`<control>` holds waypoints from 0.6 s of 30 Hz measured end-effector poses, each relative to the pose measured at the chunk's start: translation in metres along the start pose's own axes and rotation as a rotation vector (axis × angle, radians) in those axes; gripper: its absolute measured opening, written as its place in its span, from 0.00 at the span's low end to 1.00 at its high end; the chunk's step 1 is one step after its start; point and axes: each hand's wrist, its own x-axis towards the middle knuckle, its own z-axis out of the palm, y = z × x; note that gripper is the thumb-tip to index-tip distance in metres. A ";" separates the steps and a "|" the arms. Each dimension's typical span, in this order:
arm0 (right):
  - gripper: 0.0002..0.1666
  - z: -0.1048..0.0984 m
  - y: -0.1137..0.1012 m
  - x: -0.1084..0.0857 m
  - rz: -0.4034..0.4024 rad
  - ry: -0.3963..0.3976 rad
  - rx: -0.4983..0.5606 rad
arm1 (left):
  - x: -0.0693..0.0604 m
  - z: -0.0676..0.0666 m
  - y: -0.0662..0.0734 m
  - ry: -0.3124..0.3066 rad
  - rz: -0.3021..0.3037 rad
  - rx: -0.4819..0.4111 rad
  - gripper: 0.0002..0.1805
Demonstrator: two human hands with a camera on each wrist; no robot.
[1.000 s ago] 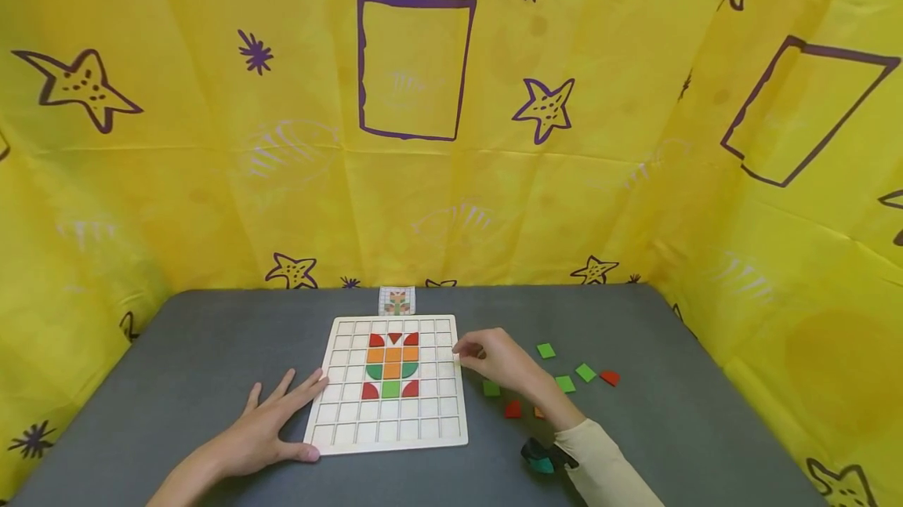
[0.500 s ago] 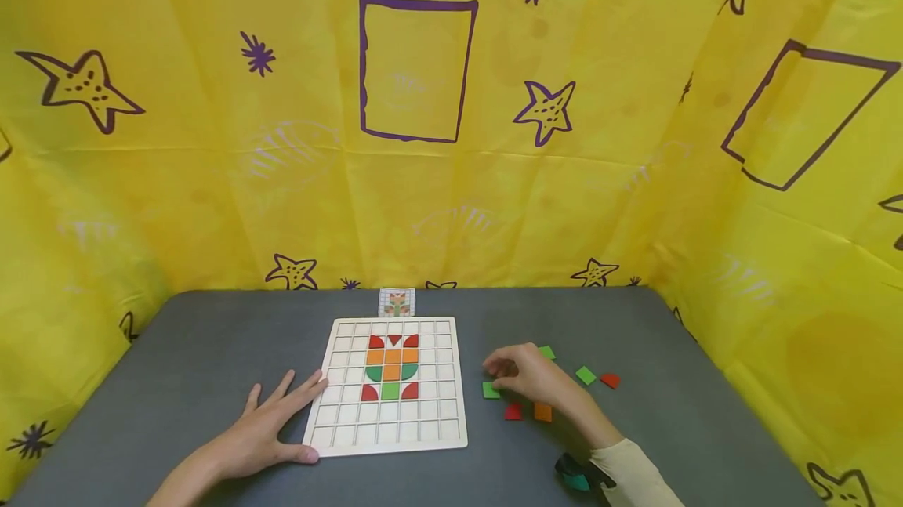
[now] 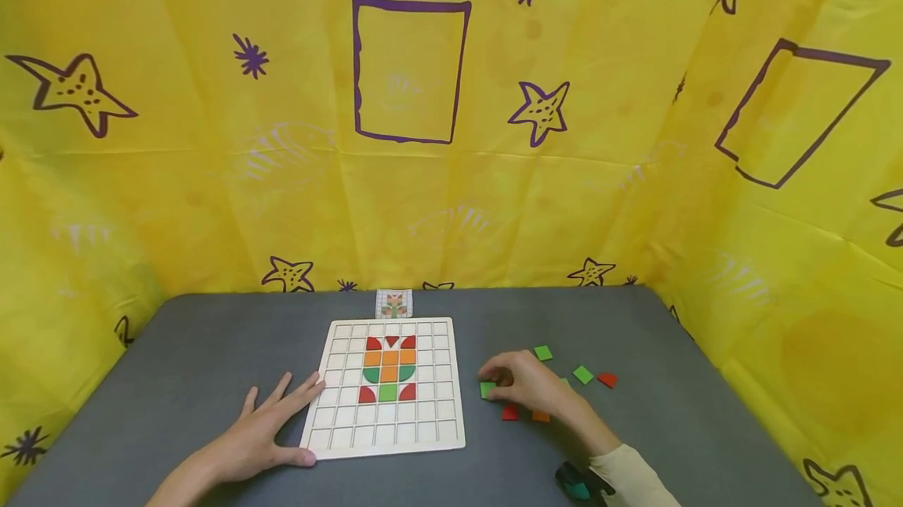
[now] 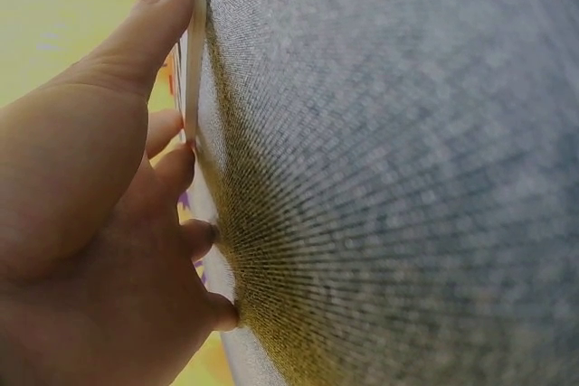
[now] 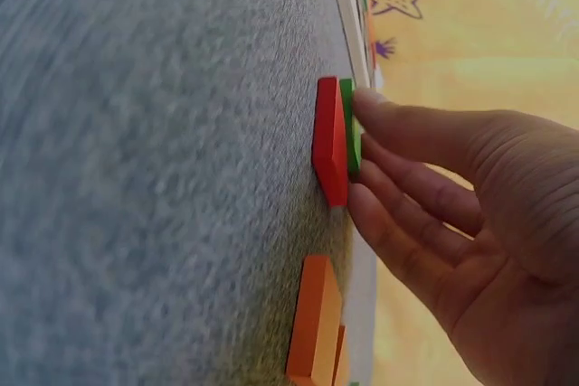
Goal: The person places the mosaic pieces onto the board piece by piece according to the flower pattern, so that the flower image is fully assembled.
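Note:
In the head view, my left hand (image 3: 243, 436) lies spread at the left side of a white grid board (image 3: 423, 435). Its thumb touches the near-left corner and its fingertips the left edge. The board carries red, orange and green tiles set in a flower-like pattern. To the right of the board, my right hand (image 3: 529, 385) has thumb and fingers around a green square tile (image 3: 487, 390) on the table. The right wrist view shows thumb and fingertips at this green tile (image 5: 355, 155), partly hidden behind a red tile (image 5: 328, 142).
Loose tiles lie around the right hand: a red one (image 3: 510, 412), an orange one (image 3: 540, 416), green squares (image 3: 542, 353) and a red piece (image 3: 607, 380). A small pattern card (image 3: 393, 304) sits behind the board. A yellow patterned cloth (image 3: 423, 178) encloses the grey table (image 3: 233, 334).
My right hand has moved from the board's right edge rightward and nearer, down to the green square tile, and its fingers have closed around it. The left hand stays at the board.

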 end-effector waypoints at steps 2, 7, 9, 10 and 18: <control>0.15 0.000 -0.002 0.001 -0.007 -0.010 0.011 | 0.000 0.000 0.000 0.000 -0.002 -0.002 0.55; 0.14 0.001 -0.004 0.001 -0.021 -0.006 0.001 | 0.000 0.000 0.000 0.002 -0.001 0.000 0.55; 0.15 0.001 -0.005 0.001 -0.021 -0.001 -0.011 | 0.000 0.000 0.001 0.001 -0.003 0.001 0.55; 0.15 0.001 -0.005 0.001 -0.022 0.002 -0.015 | 0.000 0.000 0.001 -0.001 -0.006 0.001 0.55; 0.13 -0.001 -0.009 0.006 -0.009 0.010 0.003 | -0.001 0.000 0.002 -0.013 -0.023 -0.003 0.55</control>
